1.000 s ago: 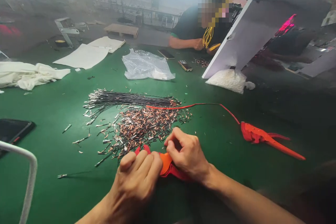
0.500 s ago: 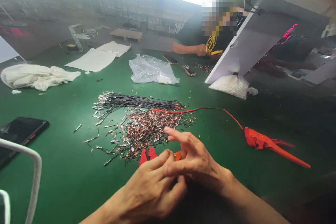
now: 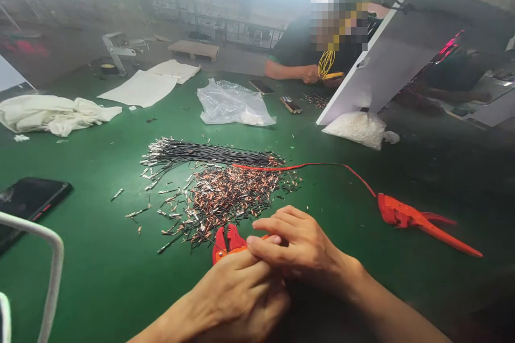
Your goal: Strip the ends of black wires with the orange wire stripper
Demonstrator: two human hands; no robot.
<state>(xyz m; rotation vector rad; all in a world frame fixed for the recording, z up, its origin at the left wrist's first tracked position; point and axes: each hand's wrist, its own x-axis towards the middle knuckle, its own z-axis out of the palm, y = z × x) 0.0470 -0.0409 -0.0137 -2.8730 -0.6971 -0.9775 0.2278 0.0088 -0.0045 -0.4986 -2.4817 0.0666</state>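
Observation:
Both hands meet at the near edge of the green table, around a red and orange wire stripper (image 3: 219, 244) whose red jaws point away from me. My left hand (image 3: 237, 295) is closed on its body, the fingers mostly hidden underneath. Over the tool's orange part lies my right hand (image 3: 298, 241), fingers bent and closed around it; the handles are hidden. A thin dark wire seems to run by the jaws. Just beyond is a heap of short wire offcuts and copper strands (image 3: 229, 198), with a bundle of black wires with metal terminals (image 3: 201, 151) behind it.
A second red tool (image 3: 418, 220) lies at right, a red strip (image 3: 306, 165) reaching from it to the heap. A black phone (image 3: 36, 198) and white metal tube (image 3: 56, 257) are at left. Farther back are a plastic bag (image 3: 233, 104), white cloth (image 3: 56, 112) and a co-worker's hand (image 3: 311, 74) holding yellow wire.
My right hand's raised fingers have come down and folded over the tool. More of the red jaws and orange body shows now. The left hand stays around the tool.

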